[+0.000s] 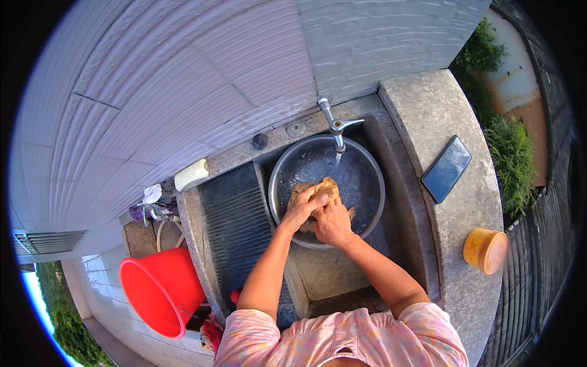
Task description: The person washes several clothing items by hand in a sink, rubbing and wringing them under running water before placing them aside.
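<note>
Both my hands are together over a round metal basin [379, 176] that stands in a stone sink. My left hand [302, 206] and my right hand [333, 221] grip a wet, tan cloth [328, 184], bunched between them. Part of the cloth hangs below my hands inside the basin. From the metal tap [338, 126] a stream of water [338, 158] runs into the basin, beyond my hands. The water in the basin looks shallow and ripples.
Left of the basin is a ribbed washboard slab [238, 225], with a pale soap bar [191, 175] on the ledge above. A red bucket [160, 291] sits farther left. On the right-hand stone counter [408, 110] lie a smartphone [446, 169] and a lidded orange tub [485, 251].
</note>
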Motion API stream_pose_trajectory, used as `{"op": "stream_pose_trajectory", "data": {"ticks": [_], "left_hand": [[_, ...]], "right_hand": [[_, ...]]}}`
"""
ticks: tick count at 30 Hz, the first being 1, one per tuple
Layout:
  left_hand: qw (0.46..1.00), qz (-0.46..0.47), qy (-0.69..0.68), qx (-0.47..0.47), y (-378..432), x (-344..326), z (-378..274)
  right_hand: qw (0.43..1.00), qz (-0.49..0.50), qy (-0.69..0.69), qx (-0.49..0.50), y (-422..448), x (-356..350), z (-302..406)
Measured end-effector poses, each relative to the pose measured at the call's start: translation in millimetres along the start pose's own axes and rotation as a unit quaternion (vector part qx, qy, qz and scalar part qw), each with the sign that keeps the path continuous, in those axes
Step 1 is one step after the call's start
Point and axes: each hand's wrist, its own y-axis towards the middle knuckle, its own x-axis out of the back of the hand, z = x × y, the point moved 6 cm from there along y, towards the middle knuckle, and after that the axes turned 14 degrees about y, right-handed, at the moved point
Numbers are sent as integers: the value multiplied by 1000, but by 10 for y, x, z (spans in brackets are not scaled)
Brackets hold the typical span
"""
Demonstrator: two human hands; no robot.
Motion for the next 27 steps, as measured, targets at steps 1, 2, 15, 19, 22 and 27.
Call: {"op": "stream_pose_trajectory", "data": {"ticks": [1,2,15,19,22,27], "left_hand": [[982,-42,181,25,-39,25,-81],[985,-73,138,76,-23,92,131],[883,-217,-364,-202,-685,713,-949],[930,-186,-219,-228,-843,963,-1109],[969,-227,-7,-97,-692,1038,-587],[775,-305,544,103,-569,752,147]], "right_hand": [[993,91,9,-73,-47,-124,-58],[990,54,86,-100,-111,-151,-148],[686,-135,677,-230,-410,451,-495],[723,-153,646,-193,-437,408,-586],[870,-258,327,-265,-584,411,-986],[944,-134,101,-284,-433,485,-745]]}}
